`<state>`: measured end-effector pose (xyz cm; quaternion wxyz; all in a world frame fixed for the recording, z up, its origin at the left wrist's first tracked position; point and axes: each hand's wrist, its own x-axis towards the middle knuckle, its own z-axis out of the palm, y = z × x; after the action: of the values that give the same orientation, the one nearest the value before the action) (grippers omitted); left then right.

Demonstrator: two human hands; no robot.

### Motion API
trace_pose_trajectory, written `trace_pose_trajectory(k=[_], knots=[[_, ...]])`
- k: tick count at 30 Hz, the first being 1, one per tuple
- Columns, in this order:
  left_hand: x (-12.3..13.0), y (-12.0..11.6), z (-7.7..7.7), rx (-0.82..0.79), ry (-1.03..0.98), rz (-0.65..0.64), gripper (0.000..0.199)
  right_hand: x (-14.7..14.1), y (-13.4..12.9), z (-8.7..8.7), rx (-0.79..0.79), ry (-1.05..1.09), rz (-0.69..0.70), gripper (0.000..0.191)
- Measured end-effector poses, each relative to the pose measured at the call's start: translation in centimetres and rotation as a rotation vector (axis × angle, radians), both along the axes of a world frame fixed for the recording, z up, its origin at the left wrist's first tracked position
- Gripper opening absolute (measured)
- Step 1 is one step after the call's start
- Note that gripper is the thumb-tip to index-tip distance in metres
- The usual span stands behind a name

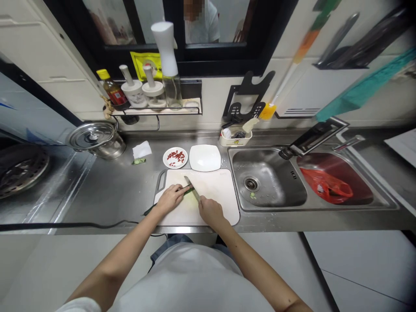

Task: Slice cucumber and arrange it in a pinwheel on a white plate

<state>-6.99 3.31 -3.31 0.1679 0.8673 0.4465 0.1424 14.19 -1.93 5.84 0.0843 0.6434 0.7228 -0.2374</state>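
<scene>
On a white cutting board, my right hand is closed round the handle of a kitchen knife. Its blade slants up and left, against the end of a dark green cucumber. My left hand presses down on the cucumber with fingers together, close to the blade. Most of the cucumber lies hidden under that hand; its other end pokes out past the wrist at the board's left edge. Behind the board stand a small white plate of red pieces and a square white plate.
A double sink with a red plastic bag lies right of the board. At left are a lidded steel pot, a white paper and green slices. Bottles line a wall rack. A person shows in the window.
</scene>
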Motion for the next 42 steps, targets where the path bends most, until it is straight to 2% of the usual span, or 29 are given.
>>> trace_pose_trajectory(k=[14,22,31,38,42], knots=[[0.0,-0.1,0.2,-0.021,-0.022,-0.012,0.046,-0.2,-1.1,-0.2,-0.068,0.005,0.013,0.032],[0.0,0.2,0.0,-0.026,-0.034,-0.022,0.045,0.7,-2.2,-1.2,-0.063,0.007,0.041,0.030],[-0.1,0.5,-0.2,0.003,-0.045,-0.053,0.045,-0.1,-0.9,0.3,-0.120,-0.018,0.015,0.032],[-0.2,0.6,-0.3,0.007,-0.047,-0.055,0.046,-0.8,0.0,-0.8,-0.070,-0.006,0.013,0.033],[-0.2,0.5,-0.3,0.011,-0.053,-0.056,0.046,-0.8,0.0,-0.7,-0.076,0.014,0.007,0.033]])
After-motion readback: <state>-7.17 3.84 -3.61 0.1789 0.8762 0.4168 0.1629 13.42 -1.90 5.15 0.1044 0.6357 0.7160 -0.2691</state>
